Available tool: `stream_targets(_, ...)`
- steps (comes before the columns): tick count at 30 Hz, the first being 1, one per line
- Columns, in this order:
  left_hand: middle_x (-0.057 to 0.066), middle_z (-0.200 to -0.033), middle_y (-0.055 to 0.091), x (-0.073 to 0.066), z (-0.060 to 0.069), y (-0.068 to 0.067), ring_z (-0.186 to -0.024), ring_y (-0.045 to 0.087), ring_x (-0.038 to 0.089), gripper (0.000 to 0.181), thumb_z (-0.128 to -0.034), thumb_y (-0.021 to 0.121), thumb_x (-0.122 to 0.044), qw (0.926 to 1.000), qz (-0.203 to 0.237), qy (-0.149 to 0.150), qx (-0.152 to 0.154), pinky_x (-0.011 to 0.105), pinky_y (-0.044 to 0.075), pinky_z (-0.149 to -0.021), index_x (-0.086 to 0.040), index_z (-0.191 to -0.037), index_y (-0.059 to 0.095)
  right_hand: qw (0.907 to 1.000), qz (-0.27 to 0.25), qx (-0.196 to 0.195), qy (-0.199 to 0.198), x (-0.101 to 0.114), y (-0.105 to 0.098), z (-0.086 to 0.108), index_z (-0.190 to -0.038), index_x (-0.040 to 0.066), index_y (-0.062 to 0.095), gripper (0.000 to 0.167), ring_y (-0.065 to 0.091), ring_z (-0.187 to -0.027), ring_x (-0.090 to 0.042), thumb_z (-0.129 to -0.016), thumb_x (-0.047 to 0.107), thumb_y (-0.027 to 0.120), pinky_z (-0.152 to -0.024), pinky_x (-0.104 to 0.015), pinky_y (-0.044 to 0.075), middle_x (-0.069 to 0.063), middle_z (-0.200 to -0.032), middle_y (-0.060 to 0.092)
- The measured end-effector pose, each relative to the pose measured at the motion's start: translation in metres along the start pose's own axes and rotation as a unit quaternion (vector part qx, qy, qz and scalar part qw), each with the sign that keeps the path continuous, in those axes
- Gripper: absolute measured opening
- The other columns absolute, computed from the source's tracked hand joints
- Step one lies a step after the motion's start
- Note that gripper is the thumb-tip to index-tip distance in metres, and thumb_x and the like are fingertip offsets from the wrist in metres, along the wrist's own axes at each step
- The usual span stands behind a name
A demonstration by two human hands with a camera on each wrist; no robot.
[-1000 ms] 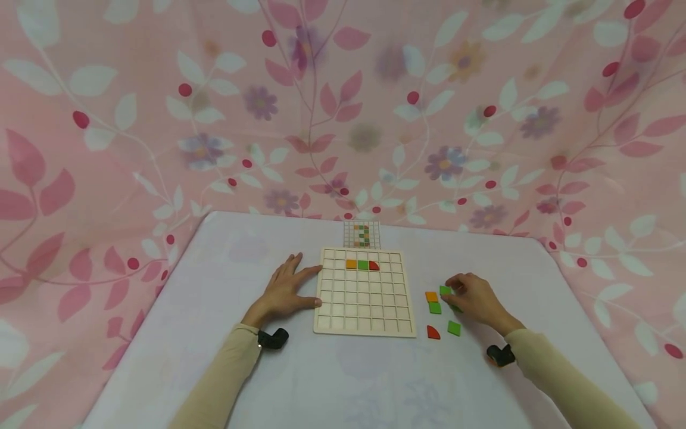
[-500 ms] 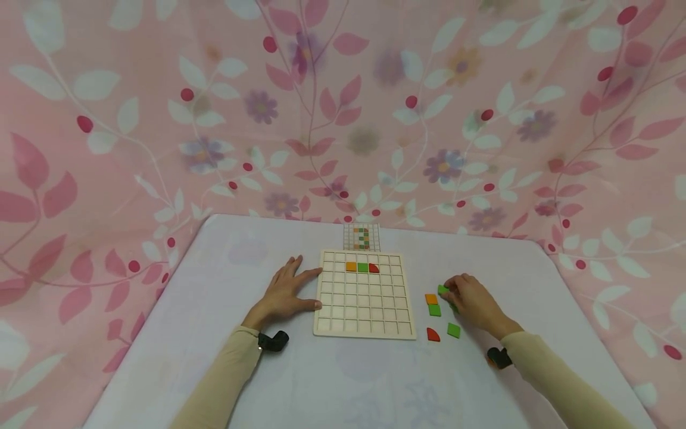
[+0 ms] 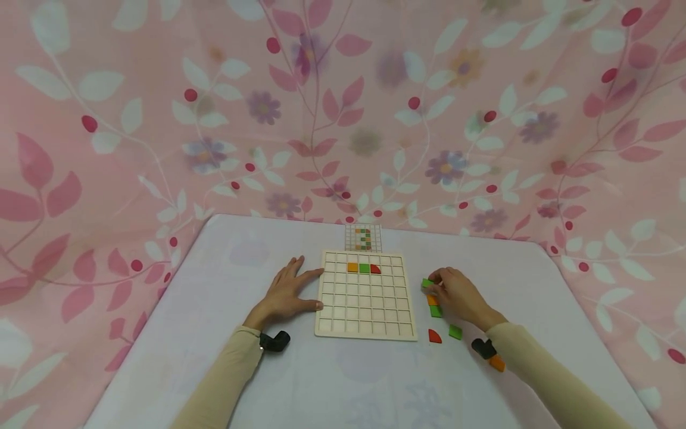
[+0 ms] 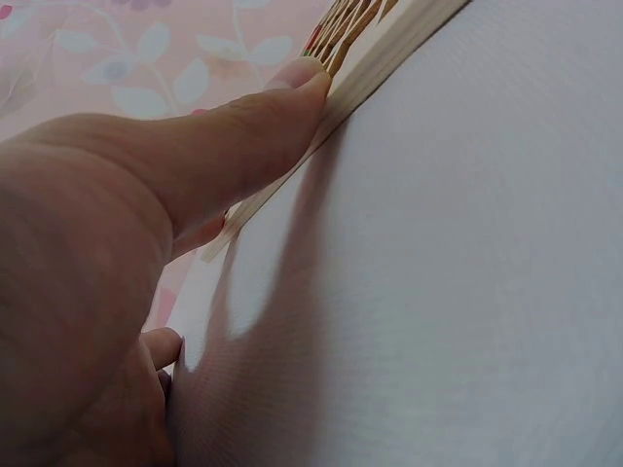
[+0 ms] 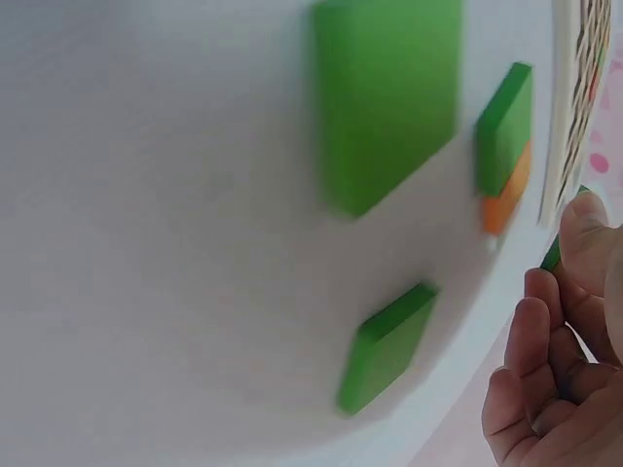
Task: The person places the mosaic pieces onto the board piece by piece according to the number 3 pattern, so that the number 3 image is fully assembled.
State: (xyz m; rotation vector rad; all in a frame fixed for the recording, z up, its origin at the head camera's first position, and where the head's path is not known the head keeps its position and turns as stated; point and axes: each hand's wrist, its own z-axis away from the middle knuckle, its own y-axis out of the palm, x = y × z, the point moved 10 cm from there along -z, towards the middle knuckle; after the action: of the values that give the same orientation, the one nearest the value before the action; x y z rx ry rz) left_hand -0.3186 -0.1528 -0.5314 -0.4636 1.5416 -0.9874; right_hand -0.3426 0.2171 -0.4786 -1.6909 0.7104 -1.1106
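My right hand (image 3: 461, 296) pinches a green square tile (image 3: 426, 283) between thumb and fingers, right of the wooden grid board (image 3: 366, 329). In the right wrist view the pinched tile's edge shows beneath the thumb (image 5: 587, 229). My left hand (image 3: 286, 293) lies spread at the board's left side, its thumb and index finger touching the edge. From the left wrist view, the thumb (image 4: 234, 146) presses against the board's rim. One row of the board carries an orange square (image 3: 352, 267), a green square (image 3: 364, 268) and a red quarter-circle tile (image 3: 375, 269).
Near the right hand lie an orange tile (image 3: 432, 301), green tiles (image 3: 436, 311) (image 3: 455, 332) and a red quarter-circle (image 3: 435, 336). Another orange tile (image 3: 497, 363) sits by the right wrist. Another green tile (image 5: 387, 350) shows in the right wrist view. A printed pattern card (image 3: 363, 238) lies behind the board.
My right hand has moved left toward the board with the green tile between its fingers. An orange tile by the right wrist has come further into sight. The left hand keeps its place.
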Motion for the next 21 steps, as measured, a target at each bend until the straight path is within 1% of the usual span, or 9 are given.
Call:
stream_targets(4,0.022,-0.178,0.009,-0.001,0.000,0.000,-0.166,0.000,0.044,0.083,-0.0884,0.082,-0.053,1.0000,0.003,0.003,0.000,0.068,0.007,-0.130,-0.028,-0.161,0.049,0.9999,-0.003,0.008,-0.011,0.013,0.005,-0.009,-0.115,-0.001,0.070,0.023,0.064,-0.092,-0.024,-0.099,0.016,0.076,-0.083,-0.044,0.059,-0.010,-0.103,0.069)
stream_targets(7,0.022,-0.178,0.008,-0.002,0.001,0.000,-0.166,-0.001,0.043,0.084,-0.0886,0.082,-0.052,1.0000,0.004,0.004,0.001,0.068,0.006,-0.130,-0.027,-0.161,0.049,0.9999,-0.006,0.006,-0.013,0.021,0.009,-0.015,-0.114,0.000,0.070,0.024,0.067,-0.094,-0.026,-0.099,0.018,0.076,-0.083,-0.045,0.060,-0.011,-0.104,0.069)
stream_targets(14,0.023,-0.178,0.009,-0.005,0.002,-0.002,-0.165,0.000,0.044,0.084,-0.0883,0.083,-0.052,0.9999,0.006,0.009,-0.001,0.068,0.006,-0.130,-0.026,-0.161,0.049,0.9998,-0.008,0.017,0.002,0.033,0.020,-0.029,-0.115,0.002,0.071,0.027,0.067,-0.098,-0.027,-0.100,0.023,0.076,-0.086,-0.046,0.059,-0.010,-0.105,0.069)
stream_targets(21,0.022,-0.178,0.008,-0.005,0.003,-0.003,-0.166,-0.001,0.044,0.084,-0.0879,0.083,-0.051,0.9999,0.010,0.004,0.000,0.068,0.006,-0.130,-0.026,-0.160,0.049,0.9995,-0.015,0.027,0.012,0.043,0.032,-0.038,-0.117,0.002,0.071,0.029,0.066,-0.100,-0.026,-0.101,0.026,0.075,-0.089,-0.046,0.058,-0.009,-0.105,0.069)
